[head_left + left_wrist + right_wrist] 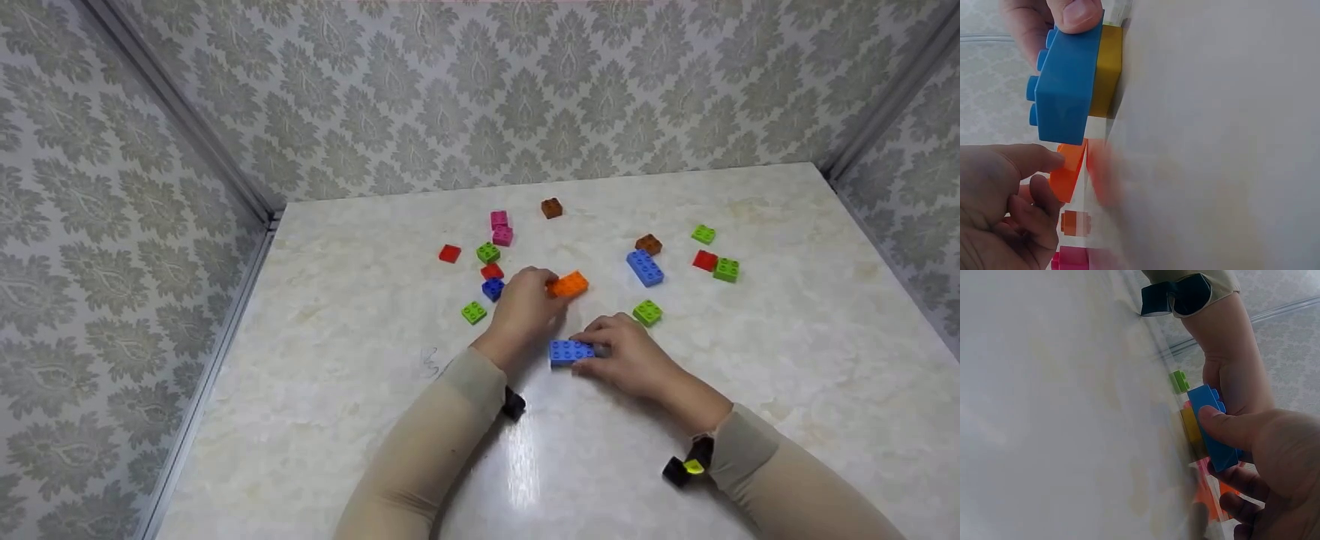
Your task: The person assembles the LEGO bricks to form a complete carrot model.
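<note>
My left hand (pixel 526 306) pinches an orange brick (pixel 571 284) near the middle of the table. In the left wrist view that brick is tilted, with its reflection on the tabletop just below. Closer to me, my right hand (pixel 631 355) grips a light blue eight-stud brick (pixel 568 351) between thumb and fingers. Under this blue brick sits a yellow brick (pixel 1108 70), seen from the side in both wrist views and hidden from above. The blue brick's studs point up, and the yellow one is at the tabletop.
Left of my left hand lie a dark blue brick (pixel 493 289), red pieces (pixel 449 253), green bricks (pixel 473 312) and pink bricks (pixel 502 236). A brown brick (pixel 551 208) is farther back. Rightward are another light blue brick (pixel 645 268), a brown brick (pixel 649 244) and several green bricks (pixel 647 312).
</note>
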`<state>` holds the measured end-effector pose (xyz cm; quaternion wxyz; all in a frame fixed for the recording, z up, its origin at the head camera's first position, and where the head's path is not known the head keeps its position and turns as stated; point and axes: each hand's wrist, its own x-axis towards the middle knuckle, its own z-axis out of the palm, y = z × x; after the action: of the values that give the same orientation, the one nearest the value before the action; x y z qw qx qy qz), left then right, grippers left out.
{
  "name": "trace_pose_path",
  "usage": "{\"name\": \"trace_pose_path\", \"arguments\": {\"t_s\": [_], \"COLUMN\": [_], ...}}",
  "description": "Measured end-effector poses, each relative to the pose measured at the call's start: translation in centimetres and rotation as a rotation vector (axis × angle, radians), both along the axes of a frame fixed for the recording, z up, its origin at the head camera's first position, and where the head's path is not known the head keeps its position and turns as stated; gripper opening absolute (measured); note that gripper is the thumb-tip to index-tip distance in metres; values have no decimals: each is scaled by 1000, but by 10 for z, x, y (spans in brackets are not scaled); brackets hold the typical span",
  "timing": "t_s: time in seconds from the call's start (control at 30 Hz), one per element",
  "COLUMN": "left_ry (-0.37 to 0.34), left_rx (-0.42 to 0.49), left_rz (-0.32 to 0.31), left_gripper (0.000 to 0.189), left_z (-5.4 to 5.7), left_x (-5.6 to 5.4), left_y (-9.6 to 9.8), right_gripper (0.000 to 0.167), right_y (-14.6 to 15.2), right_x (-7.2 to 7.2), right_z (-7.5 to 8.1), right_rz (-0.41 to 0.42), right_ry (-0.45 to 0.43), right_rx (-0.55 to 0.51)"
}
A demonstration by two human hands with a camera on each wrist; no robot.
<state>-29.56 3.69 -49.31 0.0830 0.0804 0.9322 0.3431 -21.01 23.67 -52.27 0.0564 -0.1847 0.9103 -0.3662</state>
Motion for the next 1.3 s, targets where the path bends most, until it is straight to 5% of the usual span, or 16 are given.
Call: {"name": "trace_pose_path", "arguments": {"t_s": [0.3,0.6,0.9,1.3], "left_ry": [-22,57,84,-207], "left_rx": [120,175,380,517], "left_rz": [33,-27,-89,-166], "left_gripper": [37,31,24,20], "left_z": [4,8,-5,-18], "left_x": [10,21,29,20], "left_y": [-21,-45,-61,-86], "right_gripper": [45,46,45,47], "right_y": [-2,-1,2,-1], "right_x": [0,1,3,1], "right_z": [0,1,1,2], "right_rz": [-4,-8,-30,-41], "right_ry": [-14,-35,-29,-74], "right_rx": [6,15,25,29]}}
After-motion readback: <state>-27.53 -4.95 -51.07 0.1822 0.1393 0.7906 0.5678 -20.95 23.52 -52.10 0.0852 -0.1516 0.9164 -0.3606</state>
